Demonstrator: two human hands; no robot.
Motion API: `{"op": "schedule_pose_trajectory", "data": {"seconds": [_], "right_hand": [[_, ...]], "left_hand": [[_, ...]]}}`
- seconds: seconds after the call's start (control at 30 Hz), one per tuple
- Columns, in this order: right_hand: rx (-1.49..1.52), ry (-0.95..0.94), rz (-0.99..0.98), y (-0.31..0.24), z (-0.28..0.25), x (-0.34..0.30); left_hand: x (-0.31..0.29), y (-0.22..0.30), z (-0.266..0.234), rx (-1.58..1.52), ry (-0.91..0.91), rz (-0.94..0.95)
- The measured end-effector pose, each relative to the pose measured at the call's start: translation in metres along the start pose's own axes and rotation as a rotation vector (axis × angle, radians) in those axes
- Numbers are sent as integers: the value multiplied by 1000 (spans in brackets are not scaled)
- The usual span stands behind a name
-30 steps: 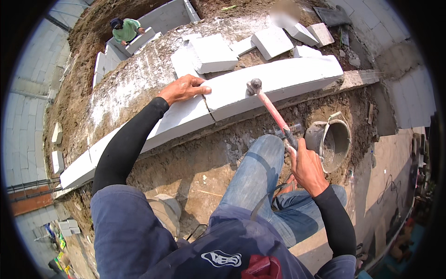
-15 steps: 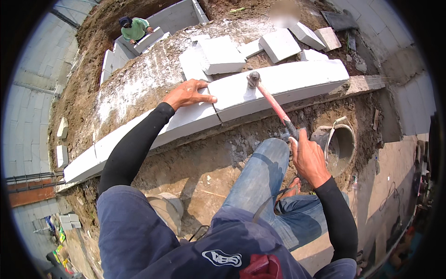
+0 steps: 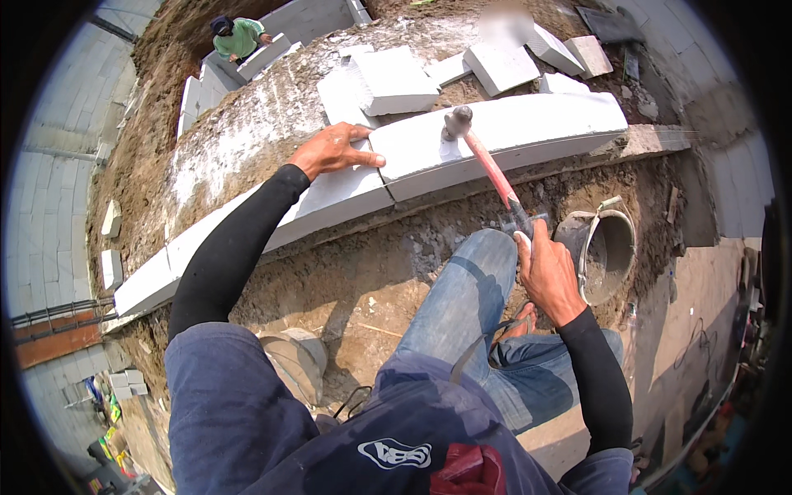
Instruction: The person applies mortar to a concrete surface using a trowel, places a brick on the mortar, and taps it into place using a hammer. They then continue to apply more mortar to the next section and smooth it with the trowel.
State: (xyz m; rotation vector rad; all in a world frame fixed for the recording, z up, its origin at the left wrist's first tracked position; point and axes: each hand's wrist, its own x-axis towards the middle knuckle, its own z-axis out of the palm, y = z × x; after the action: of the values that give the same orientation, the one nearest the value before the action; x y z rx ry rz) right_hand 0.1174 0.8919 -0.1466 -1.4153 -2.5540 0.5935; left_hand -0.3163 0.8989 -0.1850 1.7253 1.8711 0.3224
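red-handled hammer (image 3: 495,176) clasped in right grip (image 3: 550,276); left grip (image 3: 330,154), unclenched, on smooth, squared white blocks (image 3: 342,191).

The hammer (image 3: 492,169) has a dark grey head (image 3: 458,122) and a faded red handle (image 3: 487,159), and the row of blocks (image 3: 520,132) is white. On the right the bucket (image 3: 571,233) is grey, while at far left the brown soil (image 3: 140,153) carries white streaks (image 3: 223,136). Near, the shirt (image 3: 330,454) is dark blue with a white print (image 3: 394,452), the jeans (image 3: 462,289) are faded blue, the sleeves (image 3: 239,256) are black and the cloth (image 3: 468,474) is red; far away, a person (image 3: 239,40) wears green.
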Motion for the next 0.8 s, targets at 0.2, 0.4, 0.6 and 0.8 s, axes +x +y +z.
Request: {"op": "schedule_pose_trajectory", "data": {"seconds": [0.2, 0.4, 0.6, 0.8], "right_hand": [[383, 129, 1, -87, -83, 3], [254, 211, -178, -84, -25, 6], [113, -107, -82, -68, -23, 8], [423, 161, -101, -105, -56, -2]], "left_hand": [[-18, 3, -12, -25, -30, -94], [-33, 0, 2, 35, 182, -109], [-53, 27, 47, 263, 370, 89], [-53, 31, 61, 341, 444, 108]]}}
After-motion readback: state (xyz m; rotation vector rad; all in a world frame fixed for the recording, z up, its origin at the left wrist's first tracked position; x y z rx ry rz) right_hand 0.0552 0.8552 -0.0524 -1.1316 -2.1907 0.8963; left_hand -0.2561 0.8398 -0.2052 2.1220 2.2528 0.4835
